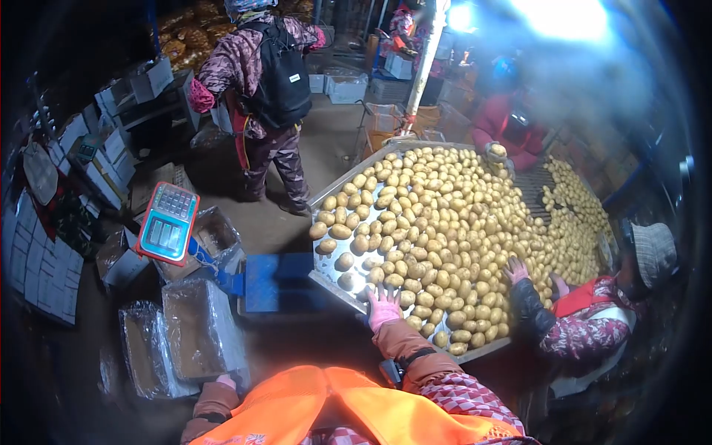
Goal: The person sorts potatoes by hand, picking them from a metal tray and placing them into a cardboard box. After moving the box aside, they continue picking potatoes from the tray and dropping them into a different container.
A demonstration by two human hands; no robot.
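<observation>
My right hand (383, 308), in a pink glove, is open with fingers spread at the near left edge of the sorting table, touching the potatoes (445, 245) there. The potatoes cover most of the table's metal top (327, 262). Low on the left, my left hand (226, 381) is at the bottom corner of a plastic-lined cardboard box (196, 334) and appears to grip its edge; its fingers are partly hidden. That box is tilted and overlaps a second plastic-lined box (144, 348).
A digital scale display (169, 222) stands beside a blue scale platform (278, 283). One co-worker's gloved hand (515, 271) rests among potatoes at right; another person's hand (497, 152) holds a potato across the table. A person with a backpack (278, 74) stands behind. A pole (426, 63) rises beyond the table.
</observation>
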